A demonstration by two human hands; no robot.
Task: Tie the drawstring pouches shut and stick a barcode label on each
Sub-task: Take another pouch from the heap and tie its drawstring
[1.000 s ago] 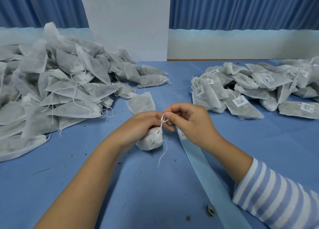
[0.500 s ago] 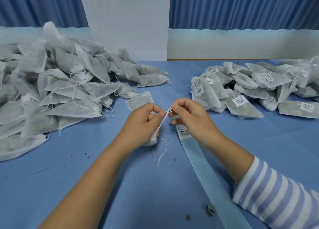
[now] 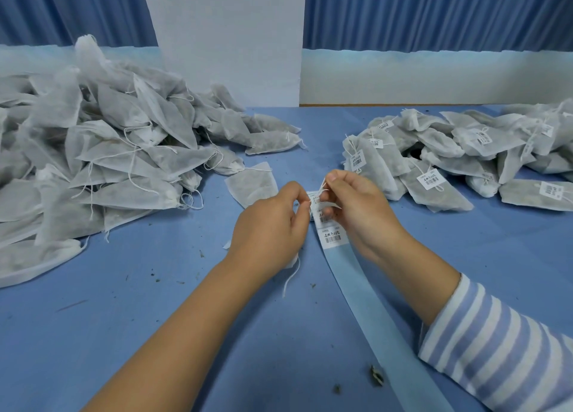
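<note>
Pinching drawstring [image 3: 322, 185] taut w/ both hands, centre frame; L hand [image 3: 273, 225] is cupping pouch [image 3: 294, 261]; R hand [image 3: 356, 207] is sitting nearer barcode label strip [image 3: 331, 238], running lower right.

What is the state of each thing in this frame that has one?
Left hand: pinches the drawstring.
Right hand: pinches the drawstring.
Pouch: mostly hidden under the left hand.
Left pile: pouches without labels.
Right pile: pouches labelled.
Label strip: lying flat, labels at its far end.

Bright even light, soft faint shadows, wide-angle bending at edges
</note>
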